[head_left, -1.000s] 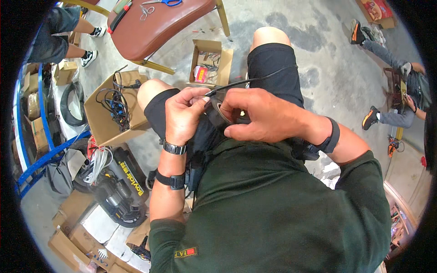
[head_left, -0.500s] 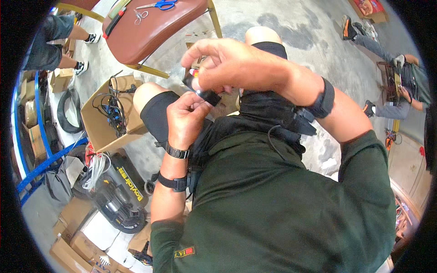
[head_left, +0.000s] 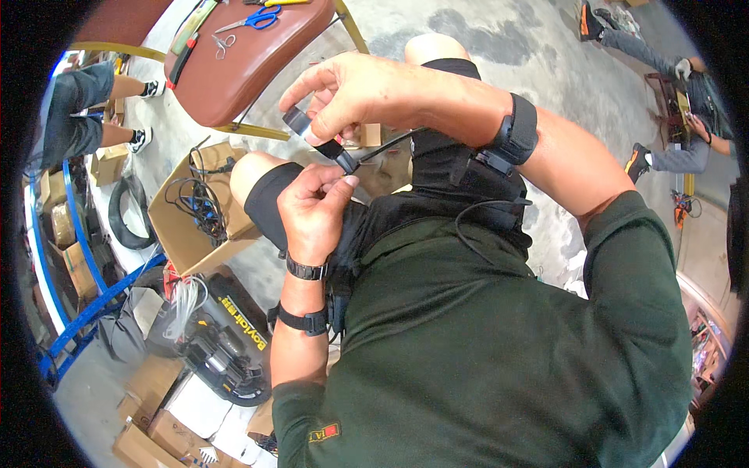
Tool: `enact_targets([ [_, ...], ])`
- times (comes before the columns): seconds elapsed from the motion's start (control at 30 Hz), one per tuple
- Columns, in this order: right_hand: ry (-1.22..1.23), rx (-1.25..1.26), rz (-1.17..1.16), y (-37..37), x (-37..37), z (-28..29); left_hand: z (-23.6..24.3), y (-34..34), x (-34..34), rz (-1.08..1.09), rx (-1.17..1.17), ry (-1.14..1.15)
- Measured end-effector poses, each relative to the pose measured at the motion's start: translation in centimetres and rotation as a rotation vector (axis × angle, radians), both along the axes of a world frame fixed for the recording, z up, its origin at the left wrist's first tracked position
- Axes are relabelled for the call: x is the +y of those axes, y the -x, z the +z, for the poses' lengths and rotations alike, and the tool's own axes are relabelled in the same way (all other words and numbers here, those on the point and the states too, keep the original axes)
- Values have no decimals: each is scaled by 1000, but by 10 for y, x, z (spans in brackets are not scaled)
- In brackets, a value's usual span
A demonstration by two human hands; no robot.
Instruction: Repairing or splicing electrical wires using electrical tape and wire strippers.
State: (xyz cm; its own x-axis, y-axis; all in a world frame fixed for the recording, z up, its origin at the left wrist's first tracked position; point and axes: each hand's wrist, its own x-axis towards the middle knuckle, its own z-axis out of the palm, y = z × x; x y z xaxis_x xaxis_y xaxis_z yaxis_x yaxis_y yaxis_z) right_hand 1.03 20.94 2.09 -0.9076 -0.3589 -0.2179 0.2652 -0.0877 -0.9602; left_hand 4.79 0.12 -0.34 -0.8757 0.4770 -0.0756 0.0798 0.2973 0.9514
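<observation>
At the left rim a blue rack (head_left: 117,296) is slanting across, with a co-worker (head_left: 86,109) standing above it. A black ring (head_left: 123,214) is lying just beside the rack. To its right a carton (head_left: 168,226) is standing open, its rim reaching near the left knee (head_left: 253,173), and black cables (head_left: 203,209) are bunching inside. Below, a black machine (head_left: 226,363) is taking up the room beside the left arm (head_left: 300,298).

Ahead, the chair (head_left: 242,70) is pushing its rounded edge toward the knee; a knife (head_left: 183,58) is lying along the seat's left edge, with clippers (head_left: 224,45) and scissors (head_left: 253,19) farther in.

The left hand (head_left: 316,207) is pinching the cable (head_left: 390,144) at its near end, the fingers partly covering it. Higher up, the right hand (head_left: 343,101) is gripping the roll (head_left: 296,121) between thumb and fingers, and tape (head_left: 331,148) is stretching from it down to the cable. Both hands are working in mid-air; how near the roll is coming to the chair's edge, I cannot tell.

The cable is running rightward beneath the right forearm (head_left: 452,105). Past that, grey floor (head_left: 558,70) is spreading toward another co-worker (head_left: 706,93), staying well apart at the right rim.
</observation>
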Motion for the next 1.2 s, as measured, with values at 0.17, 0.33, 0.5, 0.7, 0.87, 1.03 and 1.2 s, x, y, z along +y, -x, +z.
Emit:
enact_targets([
  [0.17, -28, 10, -34, 3, 1, -3, 4, -4, 1, 9, -11, -11],
  [0.33, 21, 12, -63, 8, 6, -10, 3, -10, 5, 75, -20, -34],
  [0.5, 35, 5, -80, 9, 5, -19, 9, -13, 12, 185, -28, -92],
  [0.7, 19, -35, -75, 10, 6, -26, 2, -9, 5, 44, 210, 18],
  [0.87, 28, -43, -65, 7, 5, -24, 7, -4, 11, -55, 530, 110],
  [1.03, 9, -39, -67, 7, 3, -26, 8, -2, 11, -67, 572, 113],
  [1.2, 19, -32, -75, 8, 3, -27, 8, -4, 11, -71, 551, 133],
])
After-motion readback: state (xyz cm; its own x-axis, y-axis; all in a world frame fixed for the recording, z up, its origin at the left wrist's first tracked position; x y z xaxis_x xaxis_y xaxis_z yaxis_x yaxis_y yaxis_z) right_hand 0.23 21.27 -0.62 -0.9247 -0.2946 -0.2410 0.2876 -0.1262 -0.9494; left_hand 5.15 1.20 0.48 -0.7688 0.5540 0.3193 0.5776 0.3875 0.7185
